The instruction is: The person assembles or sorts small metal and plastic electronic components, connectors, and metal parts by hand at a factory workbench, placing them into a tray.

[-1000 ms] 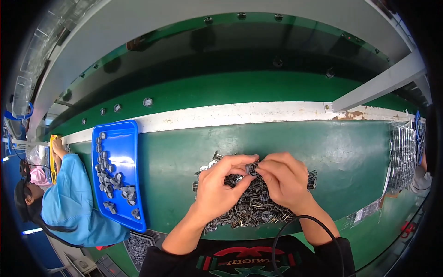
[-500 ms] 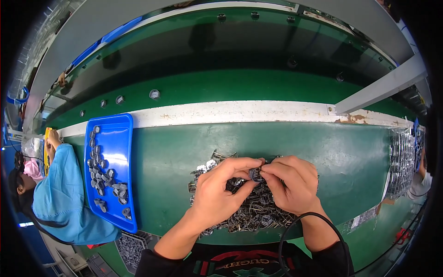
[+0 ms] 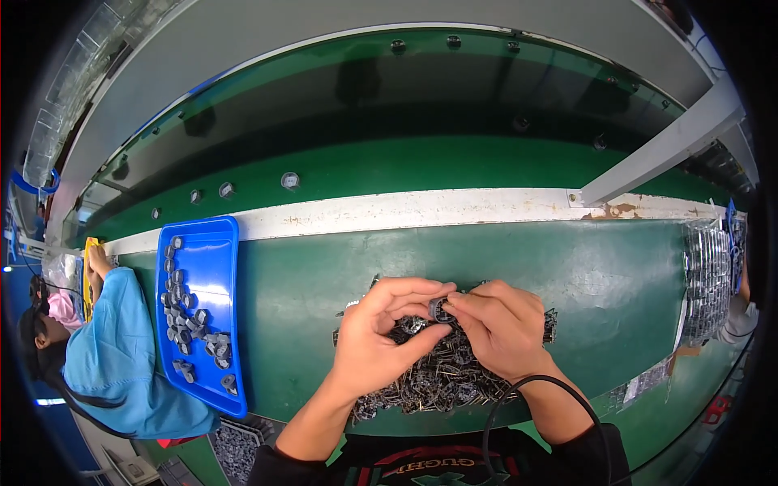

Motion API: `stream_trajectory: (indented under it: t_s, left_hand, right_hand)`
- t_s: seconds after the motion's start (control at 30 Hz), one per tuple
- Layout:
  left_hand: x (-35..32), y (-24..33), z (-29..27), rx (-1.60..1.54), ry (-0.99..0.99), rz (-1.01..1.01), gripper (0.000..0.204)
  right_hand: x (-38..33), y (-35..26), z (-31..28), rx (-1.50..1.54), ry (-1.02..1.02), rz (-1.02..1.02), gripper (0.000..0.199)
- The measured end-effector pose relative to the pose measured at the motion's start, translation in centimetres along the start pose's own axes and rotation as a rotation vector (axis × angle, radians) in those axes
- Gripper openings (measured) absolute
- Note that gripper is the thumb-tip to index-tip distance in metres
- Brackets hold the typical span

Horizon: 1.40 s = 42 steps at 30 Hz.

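Note:
A small round dark grey plastic housing (image 3: 440, 311) is held over the bench, its hollow side partly showing. My left hand (image 3: 387, 324) grips it from the left between thumb and fingers. From the other side, my right hand (image 3: 504, 326) pinches its right edge with thumb and forefinger; whether a smaller part sits between those fingertips is hidden. Beneath both hands lies a heap of small black parts with thin metal pins (image 3: 442, 368). To the left, a blue tray (image 3: 217, 279) holds several loose grey housings (image 3: 185, 322).
Beyond a white rail (image 3: 365, 212) runs a green conveyor belt (image 3: 405, 154) carrying spaced round parts (image 3: 290, 181). A grey metal post (image 3: 664, 150) slants over the right side. Clear plastic trays (image 3: 703, 283) are stacked far right. A co-worker in a blue top (image 3: 113, 348) sits at left.
The housing has been turned between my fingers, so its hollow side shows more. Round parts on the belt have shifted slightly right. The whole view has tipped a little.

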State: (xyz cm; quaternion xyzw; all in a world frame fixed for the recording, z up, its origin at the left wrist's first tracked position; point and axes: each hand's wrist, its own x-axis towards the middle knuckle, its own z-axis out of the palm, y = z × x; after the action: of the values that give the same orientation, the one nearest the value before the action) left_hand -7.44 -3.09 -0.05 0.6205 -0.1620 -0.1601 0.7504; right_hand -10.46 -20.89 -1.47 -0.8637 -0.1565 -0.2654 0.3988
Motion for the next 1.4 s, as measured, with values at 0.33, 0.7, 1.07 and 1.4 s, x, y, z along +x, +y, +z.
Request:
stream_trajectory:
  t_s: [0.33, 0.7, 1.07, 1.4]
  left_hand:
    - [0.8, -0.2, -1.7, -0.069, 0.103, -0.095, 0.033]
    - [21.5, -4.4, -7.1, 0.797, 0.265, 0.153, 0.02]
    - [17.4, -0.7, -12.3, 1.202, 0.174, 0.171, 0.035]
    - [10.2, -0.4, -8.4, 0.889, 0.229, 0.158, 0.036]
  right_hand:
    - [2.0, 2.0, -4.8, 0.182, -0.174, 0.201, 0.031]
    - [-0.3, 4.7, -4.4, -0.111, -0.366, 0.112, 0.021]
    - [-0.5, 5.2, -4.5, -0.241, -0.372, 0.144, 0.006]
    - [0.9, 2.8, -2.5, 0.011, -0.13, 0.147, 0.017]
